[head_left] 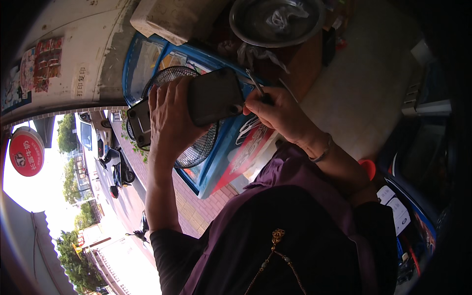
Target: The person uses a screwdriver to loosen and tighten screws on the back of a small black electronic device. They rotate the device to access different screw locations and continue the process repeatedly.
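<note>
My left hand (169, 115) is wrapped over the middle of a dark, flat, oblong base (211, 96) with round pads at its corners. Beneath it lies a round black wire-mesh fan grille (199, 150), partly covered by my hand and the base. My right hand (278, 113) is closed around the dark handle of a screwdriver (255, 82), just beside the base's right end. The screwdriver's metal shaft points up and to the left, apart from the base's face. Some of my right fingertips are close to the base's edge; whether they touch it I cannot tell.
A blue-framed case with a glass top (209, 179) supports the fan grille. Beyond it are a metal basin (278, 42) holding a clear plastic bag and a pale box (164, 22). Parked scooters (118, 167) stand outside at left; a red round object (367, 169) is at right.
</note>
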`<action>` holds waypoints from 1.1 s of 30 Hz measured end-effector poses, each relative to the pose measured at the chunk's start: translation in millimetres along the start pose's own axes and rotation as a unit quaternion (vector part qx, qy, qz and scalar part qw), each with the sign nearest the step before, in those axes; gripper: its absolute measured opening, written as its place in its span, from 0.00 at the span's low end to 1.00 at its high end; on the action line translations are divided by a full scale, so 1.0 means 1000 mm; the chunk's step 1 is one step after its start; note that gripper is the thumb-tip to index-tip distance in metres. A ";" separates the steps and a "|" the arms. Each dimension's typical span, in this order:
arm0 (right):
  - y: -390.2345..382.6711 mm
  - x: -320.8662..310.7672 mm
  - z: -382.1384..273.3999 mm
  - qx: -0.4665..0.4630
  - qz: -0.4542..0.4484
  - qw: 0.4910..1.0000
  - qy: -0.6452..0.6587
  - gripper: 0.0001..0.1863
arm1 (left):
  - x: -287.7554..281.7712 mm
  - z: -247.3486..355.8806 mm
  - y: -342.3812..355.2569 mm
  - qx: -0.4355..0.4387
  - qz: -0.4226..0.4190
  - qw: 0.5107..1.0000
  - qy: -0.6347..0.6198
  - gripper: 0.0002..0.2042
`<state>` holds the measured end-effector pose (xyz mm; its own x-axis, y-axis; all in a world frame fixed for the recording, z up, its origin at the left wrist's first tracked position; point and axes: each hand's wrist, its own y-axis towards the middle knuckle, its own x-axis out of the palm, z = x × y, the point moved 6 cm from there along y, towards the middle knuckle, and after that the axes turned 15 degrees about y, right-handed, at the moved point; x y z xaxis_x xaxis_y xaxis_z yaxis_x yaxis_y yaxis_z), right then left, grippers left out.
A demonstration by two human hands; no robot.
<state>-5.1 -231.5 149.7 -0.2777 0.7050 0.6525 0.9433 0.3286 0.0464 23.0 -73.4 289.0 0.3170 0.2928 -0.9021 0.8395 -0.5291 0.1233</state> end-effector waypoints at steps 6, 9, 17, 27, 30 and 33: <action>0.015 -0.020 -0.026 -0.072 -0.015 0.981 -0.177 0.14 | 0.003 0.003 -0.005 0.008 0.001 1.000 -0.020 0.43; 0.025 -0.032 -0.024 -0.030 0.010 0.977 -0.210 0.19 | 0.004 0.005 0.000 0.022 0.002 0.999 -0.034 0.43; 0.038 -0.031 -0.017 0.112 -0.014 0.976 -0.184 0.17 | 0.004 0.001 0.003 0.014 0.017 0.999 -0.037 0.43; 0.037 0.005 -0.038 -0.009 -0.021 0.987 -0.160 0.16 | 0.000 0.005 0.000 0.013 0.003 1.000 -0.009 0.47; 0.041 0.014 -0.041 -0.042 -0.040 0.985 -0.163 0.15 | -0.005 0.001 0.001 0.004 0.006 1.000 -0.010 0.46; 0.037 0.017 -0.041 -0.029 -0.048 0.997 -0.060 0.15 | -0.005 0.002 -0.002 -0.009 0.004 1.000 -0.025 0.43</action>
<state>32.6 -233.6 193.4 -0.3843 0.7437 0.5471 0.9191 0.3640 0.1508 18.8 -74.9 292.4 0.3029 0.2484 -0.9201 0.8447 -0.5171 0.1385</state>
